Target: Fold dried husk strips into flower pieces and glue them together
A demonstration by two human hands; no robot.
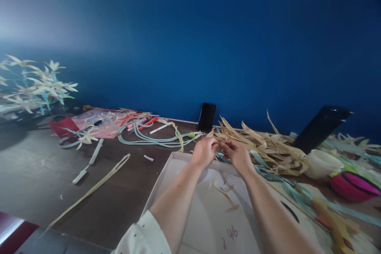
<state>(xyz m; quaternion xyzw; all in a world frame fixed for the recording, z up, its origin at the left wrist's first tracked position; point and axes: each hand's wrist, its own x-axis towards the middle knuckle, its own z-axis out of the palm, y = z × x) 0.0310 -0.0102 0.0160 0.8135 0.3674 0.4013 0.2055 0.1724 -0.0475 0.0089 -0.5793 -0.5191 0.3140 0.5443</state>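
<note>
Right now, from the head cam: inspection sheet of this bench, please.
Surface: dark brown table, loose scraps scattered on it.
Job's things: pile of dried tan leaf strips, pale teal ribbons, shallow white cardboard box under the forearms.
Clutter: pale straw flowers, white bowl, magenta round container, pink sheet.
Grips: left hand and right hand, fingertips pinched together at the pile's edge; what they pinch is too small to tell.
Cables: looped pale teal cord.
Surroundings: blue wall panel, black phone leaning on it.
</note>
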